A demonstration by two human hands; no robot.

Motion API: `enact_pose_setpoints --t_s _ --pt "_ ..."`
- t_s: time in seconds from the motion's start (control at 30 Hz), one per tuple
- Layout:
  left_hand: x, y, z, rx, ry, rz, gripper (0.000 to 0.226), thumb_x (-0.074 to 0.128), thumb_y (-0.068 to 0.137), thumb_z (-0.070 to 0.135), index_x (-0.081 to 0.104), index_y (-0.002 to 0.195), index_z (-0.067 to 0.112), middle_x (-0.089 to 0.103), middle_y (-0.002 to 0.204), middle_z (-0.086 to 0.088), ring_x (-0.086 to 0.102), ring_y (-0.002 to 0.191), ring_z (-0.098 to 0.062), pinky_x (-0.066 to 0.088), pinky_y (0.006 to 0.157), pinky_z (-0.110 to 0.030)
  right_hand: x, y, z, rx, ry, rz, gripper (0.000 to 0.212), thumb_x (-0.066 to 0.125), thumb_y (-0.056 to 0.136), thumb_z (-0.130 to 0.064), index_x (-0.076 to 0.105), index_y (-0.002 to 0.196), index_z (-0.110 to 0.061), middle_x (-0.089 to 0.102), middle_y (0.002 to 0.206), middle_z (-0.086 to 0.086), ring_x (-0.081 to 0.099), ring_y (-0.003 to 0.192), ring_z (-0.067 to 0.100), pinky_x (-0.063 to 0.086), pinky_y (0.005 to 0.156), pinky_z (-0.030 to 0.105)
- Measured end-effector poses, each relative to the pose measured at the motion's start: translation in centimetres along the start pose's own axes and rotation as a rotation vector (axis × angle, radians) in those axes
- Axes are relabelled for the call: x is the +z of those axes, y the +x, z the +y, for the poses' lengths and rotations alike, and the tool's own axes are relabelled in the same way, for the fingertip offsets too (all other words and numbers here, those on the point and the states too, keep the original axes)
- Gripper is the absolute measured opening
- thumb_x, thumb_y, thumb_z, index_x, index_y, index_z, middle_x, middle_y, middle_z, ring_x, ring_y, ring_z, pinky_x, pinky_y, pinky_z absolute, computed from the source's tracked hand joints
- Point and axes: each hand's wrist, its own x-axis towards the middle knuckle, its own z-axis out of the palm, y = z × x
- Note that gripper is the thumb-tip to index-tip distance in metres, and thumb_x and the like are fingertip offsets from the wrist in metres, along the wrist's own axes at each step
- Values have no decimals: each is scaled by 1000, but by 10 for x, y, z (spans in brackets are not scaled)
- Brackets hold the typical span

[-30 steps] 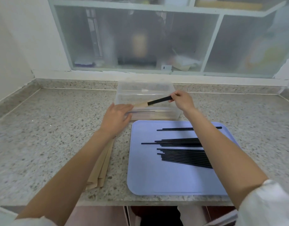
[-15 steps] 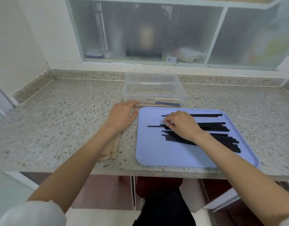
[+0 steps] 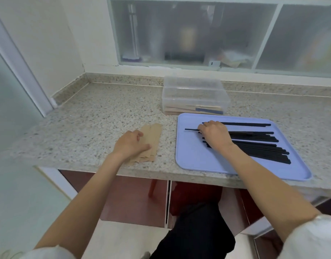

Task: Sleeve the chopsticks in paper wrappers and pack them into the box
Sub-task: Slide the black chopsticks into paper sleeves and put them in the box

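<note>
Your left hand (image 3: 132,144) lies flat, fingers loosely spread, on the paper wrappers (image 3: 151,141) at frame centre-left. Your right hand (image 3: 214,134) curls over the black chopsticks (image 3: 258,144) on the blue tray (image 3: 190,156); whether it grips any, you cannot tell. The clear box (image 3: 195,97) sits just above the tray.

Likely a kitchen or canteen prep nook: speckled granite surface (image 3: 104,116) with backsplash, frosted sliding window (image 3: 189,34) at 12 o'clock, white walls.
</note>
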Motion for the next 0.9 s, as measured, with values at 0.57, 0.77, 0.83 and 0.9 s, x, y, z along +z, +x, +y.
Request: enact_pose_setpoints --t_s 0.57,0.77,0.83,0.9 --pt "7 5 13 -68 35 -61 35 61 86 41 55 114 19 61 115 0 56 105 -19 43 81 -29 -23 -45 -37 133 430 348 15 63 87 -8 69 97 -17 53 64 4 49 63 28 35 60 33" --pt "10 -1 25 -31 185 52 71 66 74 60 49 126 15 55 118 -5 56 105 -22 46 78 -32 -15 -67 -52 206 521 280 29 58 86 1 68 109 -15 56 72 6 49 70 27 33 61 32" --pt "8 -2 27 -21 202 31 64 68 76 53 51 125 14 58 115 -3 57 103 -21 47 79 -31 -13 -71 -51 225 535 269 29 56 88 -1 67 110 -15 58 75 7 49 72 27 33 63 32" --pt "6 -1 28 -26 154 31 52 67 81 42 54 123 15 61 112 -3 58 101 -20 48 81 -31 -12 -74 -51 246 549 260 29 56 88 -2 67 111 -16 57 75 6 48 73 26 35 64 33"
